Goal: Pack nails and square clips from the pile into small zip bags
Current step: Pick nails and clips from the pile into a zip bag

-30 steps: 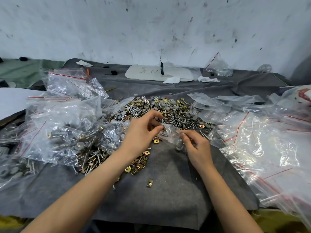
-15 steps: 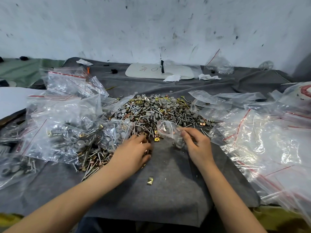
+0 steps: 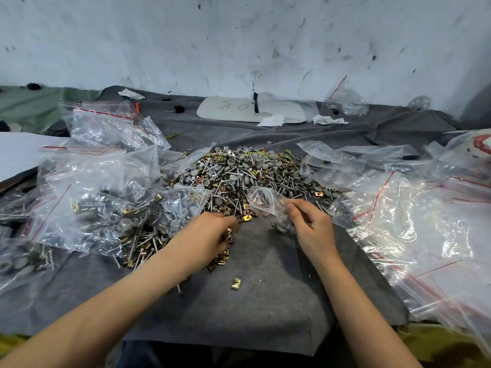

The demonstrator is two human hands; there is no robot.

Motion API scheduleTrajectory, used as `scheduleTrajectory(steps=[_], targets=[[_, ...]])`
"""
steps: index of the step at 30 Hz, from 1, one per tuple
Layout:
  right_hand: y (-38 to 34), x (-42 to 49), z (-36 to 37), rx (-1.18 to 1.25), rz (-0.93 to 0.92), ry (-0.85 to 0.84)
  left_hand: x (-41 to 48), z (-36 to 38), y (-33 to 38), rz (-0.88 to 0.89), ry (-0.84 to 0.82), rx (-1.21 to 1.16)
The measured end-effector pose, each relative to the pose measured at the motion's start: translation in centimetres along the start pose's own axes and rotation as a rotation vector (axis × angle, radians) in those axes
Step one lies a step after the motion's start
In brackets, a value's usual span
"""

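Pinching right fingers [image 3: 292, 209] hold a crumpled clear zip bag [image 3: 261, 199]; left fingers [image 3: 225, 223] clutch brass square clips [image 3: 230, 237]

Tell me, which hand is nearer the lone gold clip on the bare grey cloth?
Left. The left hand sits just beyond the clip, slightly leftward; the right hand, holding a small bag, is farther off rightward.

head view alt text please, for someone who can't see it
A right hand holds a small zip bag while the left hand curls over brass clips at the near edge of a pile of nails and clips on grey felt. Filled bags lie left, empty bags right.
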State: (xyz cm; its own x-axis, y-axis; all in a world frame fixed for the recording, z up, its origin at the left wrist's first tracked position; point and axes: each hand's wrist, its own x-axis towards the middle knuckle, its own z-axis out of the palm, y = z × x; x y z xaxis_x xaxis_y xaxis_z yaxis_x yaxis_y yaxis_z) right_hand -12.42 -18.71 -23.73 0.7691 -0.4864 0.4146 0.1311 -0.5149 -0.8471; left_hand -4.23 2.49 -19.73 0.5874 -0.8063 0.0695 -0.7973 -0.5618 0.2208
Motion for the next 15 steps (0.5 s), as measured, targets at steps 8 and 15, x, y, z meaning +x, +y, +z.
scheduleTrajectory(steps=[8, 15], targets=[[0.1, 0.1, 0.1, 0.01, 0.015, 0.008, 0.7, -0.6, 1.0, -0.054, -0.117, 0.112], [0.1, 0.1, 0.1, 0.002, 0.019, 0.015, 0.6, -0.7, 1.1, -0.076, -0.061, 0.113]])
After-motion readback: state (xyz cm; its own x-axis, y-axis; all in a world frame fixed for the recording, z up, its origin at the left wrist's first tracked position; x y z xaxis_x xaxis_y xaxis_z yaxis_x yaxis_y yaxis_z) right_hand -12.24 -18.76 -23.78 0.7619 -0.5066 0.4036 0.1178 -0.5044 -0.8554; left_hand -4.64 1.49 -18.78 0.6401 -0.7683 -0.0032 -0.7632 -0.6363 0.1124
